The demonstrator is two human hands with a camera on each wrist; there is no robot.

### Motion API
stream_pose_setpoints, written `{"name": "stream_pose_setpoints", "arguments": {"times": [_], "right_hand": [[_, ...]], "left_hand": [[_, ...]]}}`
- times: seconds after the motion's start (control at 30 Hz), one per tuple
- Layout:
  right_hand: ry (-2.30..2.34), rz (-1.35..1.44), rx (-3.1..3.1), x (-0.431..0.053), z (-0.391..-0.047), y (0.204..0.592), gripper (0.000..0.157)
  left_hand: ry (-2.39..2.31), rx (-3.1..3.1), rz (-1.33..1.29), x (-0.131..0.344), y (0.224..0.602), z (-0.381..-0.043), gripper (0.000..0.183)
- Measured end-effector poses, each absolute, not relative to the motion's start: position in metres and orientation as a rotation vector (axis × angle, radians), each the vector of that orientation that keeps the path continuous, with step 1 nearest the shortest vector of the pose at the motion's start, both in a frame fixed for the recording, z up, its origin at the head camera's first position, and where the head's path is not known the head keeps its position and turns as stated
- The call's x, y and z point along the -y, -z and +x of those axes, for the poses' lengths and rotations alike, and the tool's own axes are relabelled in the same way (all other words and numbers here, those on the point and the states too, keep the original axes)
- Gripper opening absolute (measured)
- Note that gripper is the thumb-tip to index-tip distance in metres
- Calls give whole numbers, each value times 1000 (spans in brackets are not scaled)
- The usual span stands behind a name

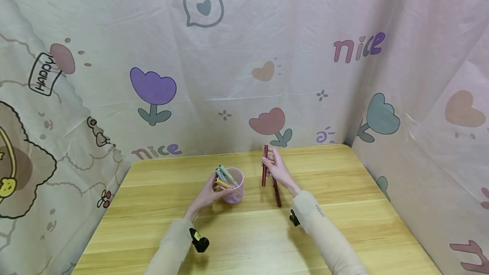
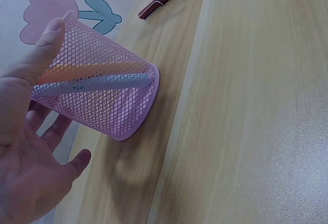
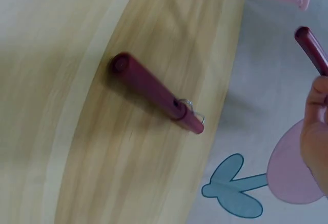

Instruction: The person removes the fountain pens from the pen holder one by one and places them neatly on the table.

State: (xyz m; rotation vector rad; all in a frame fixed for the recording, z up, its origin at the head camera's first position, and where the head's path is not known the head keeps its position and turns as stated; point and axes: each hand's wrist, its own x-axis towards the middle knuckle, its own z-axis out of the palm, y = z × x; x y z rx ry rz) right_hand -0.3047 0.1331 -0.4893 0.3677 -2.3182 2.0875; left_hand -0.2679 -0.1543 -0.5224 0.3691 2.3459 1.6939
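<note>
While the left hand (image 1: 206, 193) grips the pink mesh pen cup (image 1: 237, 197), the right hand (image 1: 280, 171) pinches a dark red pen (image 1: 264, 174) above the wooden table (image 1: 237, 241); a loose pinch could drop it.

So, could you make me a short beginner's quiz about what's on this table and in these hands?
1. Which hand grips the pink mesh cup?
2. True or false: the cup is empty.
3. One red pen is in the right hand. Where is the second red pen? A) in the cup B) on the table C) under the cup

Key:
1. The left hand.
2. False; it holds several pens.
3. B.
</note>
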Motion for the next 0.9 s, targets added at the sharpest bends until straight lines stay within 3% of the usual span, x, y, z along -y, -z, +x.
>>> {"name": "stream_pose_setpoints", "arguments": {"times": [0.4,0.9], "right_hand": [[-2092,387,2454,-164,-301,505,56],[-1925,236,2610,-190,-290,529,59]], "left_hand": [[-1692,-2347,362,154,523,-269,93],[-1703,-2323,389,155,523,-268,93]]}}
